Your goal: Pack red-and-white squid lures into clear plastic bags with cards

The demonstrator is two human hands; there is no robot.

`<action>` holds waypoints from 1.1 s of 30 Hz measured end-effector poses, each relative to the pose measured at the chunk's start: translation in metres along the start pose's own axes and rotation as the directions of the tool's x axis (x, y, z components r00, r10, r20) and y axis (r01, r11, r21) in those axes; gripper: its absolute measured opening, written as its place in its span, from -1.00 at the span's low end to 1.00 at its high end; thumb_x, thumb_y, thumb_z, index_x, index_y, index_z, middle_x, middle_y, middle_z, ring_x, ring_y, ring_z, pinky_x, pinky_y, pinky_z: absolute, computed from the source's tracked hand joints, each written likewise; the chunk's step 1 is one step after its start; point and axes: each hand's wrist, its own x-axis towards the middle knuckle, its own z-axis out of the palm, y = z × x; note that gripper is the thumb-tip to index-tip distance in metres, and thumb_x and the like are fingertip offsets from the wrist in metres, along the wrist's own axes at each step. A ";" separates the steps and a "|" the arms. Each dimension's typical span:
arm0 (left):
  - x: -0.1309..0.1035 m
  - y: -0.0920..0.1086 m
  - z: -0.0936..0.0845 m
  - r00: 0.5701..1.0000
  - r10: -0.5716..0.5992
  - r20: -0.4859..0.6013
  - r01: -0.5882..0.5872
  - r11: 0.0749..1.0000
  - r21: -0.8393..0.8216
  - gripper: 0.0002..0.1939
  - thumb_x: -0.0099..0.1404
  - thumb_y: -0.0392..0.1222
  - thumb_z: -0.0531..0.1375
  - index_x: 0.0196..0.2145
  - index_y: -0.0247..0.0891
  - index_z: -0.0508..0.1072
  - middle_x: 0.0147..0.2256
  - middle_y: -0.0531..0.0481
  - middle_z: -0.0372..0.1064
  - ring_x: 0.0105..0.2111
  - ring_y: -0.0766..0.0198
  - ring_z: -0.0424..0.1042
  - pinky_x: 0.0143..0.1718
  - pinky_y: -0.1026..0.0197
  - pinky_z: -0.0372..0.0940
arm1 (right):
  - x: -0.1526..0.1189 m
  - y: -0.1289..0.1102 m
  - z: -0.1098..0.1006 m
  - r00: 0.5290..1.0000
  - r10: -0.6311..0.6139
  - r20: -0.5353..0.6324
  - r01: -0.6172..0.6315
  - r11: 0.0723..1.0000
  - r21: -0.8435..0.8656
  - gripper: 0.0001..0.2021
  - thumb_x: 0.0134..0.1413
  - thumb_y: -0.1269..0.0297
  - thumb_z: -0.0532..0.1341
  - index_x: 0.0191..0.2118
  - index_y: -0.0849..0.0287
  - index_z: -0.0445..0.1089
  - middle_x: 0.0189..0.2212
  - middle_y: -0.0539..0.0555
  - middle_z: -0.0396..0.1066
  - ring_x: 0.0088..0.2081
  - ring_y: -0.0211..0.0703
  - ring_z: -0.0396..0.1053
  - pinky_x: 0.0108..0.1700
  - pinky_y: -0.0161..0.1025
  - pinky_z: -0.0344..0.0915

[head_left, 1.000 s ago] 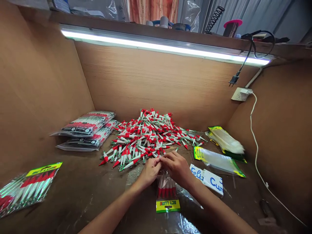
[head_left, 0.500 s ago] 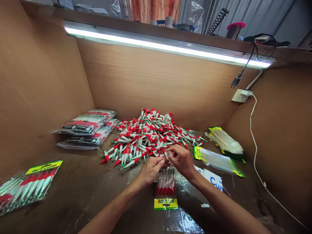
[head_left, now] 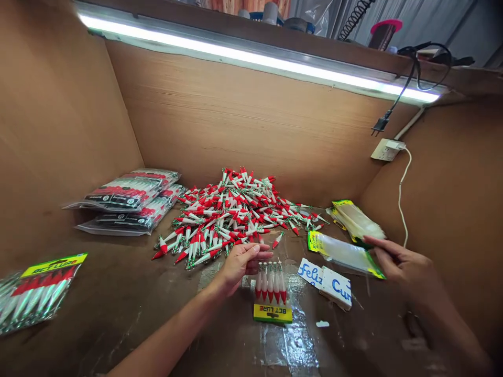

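My left hand (head_left: 242, 266) is just above a filled packet (head_left: 272, 312) with a yellow BCT LURE header, its fingers stretched to the right with nothing seen in them. Inside that packet lies a row of red-and-white fishing lures (head_left: 271, 285), red ends toward me. Over at the right, my right hand (head_left: 406, 264) is open and slightly blurred, fingertips by the clear empty packets (head_left: 346, 254); whether they touch is hard to tell. Behind both hands rises a heap of loose lures (head_left: 236, 209), a single lure (head_left: 278, 240) lying at its front edge.
Stacked bags of lures (head_left: 121, 199) sit at back left, with filled packets (head_left: 47, 288) nearer. More empty packets (head_left: 356, 220) lie at the right. Lettered card pieces (head_left: 336, 287) and a white scrap (head_left: 322, 324) rest mid-table. A white cable (head_left: 401, 193) hangs from the outlet (head_left: 387, 150).
My right hand has left the filled packet and moved right to the empty packets. My left hand stays near the packet, its fingers now straighter. The view has shifted slightly.
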 end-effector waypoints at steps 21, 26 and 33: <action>0.017 -0.015 -0.031 0.990 0.127 0.069 -0.144 0.892 0.428 -0.64 0.22 0.08 0.34 -0.29 -0.32 0.65 -0.32 -0.11 0.58 -0.32 0.15 0.49 -0.25 0.19 0.32 | -0.034 -0.087 0.192 0.763 -0.320 0.561 -0.107 0.794 0.599 -0.73 0.19 0.07 0.30 -0.30 0.18 0.59 -0.35 0.08 0.54 -0.31 -0.13 0.43 -0.23 -0.24 0.30; 0.025 -0.019 -0.042 0.963 0.162 0.214 -0.258 0.775 0.577 -0.82 0.22 -0.09 0.35 -0.35 -0.26 0.67 -0.32 -0.06 0.60 -0.27 0.16 0.50 -0.16 0.22 0.29 | -0.043 -0.074 0.199 0.736 -0.440 0.515 0.086 0.815 0.574 -0.82 0.26 0.19 0.26 -0.28 0.14 0.56 -0.30 0.06 0.54 -0.25 -0.12 0.47 -0.13 -0.22 0.32; 0.023 -0.023 -0.036 0.947 0.149 0.285 -0.308 0.673 0.672 -0.64 0.18 -0.07 0.37 -0.08 -0.21 0.62 -0.26 -0.03 0.59 -0.29 0.17 0.50 -0.23 0.25 0.30 | -0.054 -0.060 0.204 0.684 -0.582 0.439 0.285 0.767 0.575 -0.80 0.35 0.22 0.18 -0.23 0.16 0.53 -0.28 0.10 0.48 -0.23 -0.14 0.44 -0.14 -0.22 0.35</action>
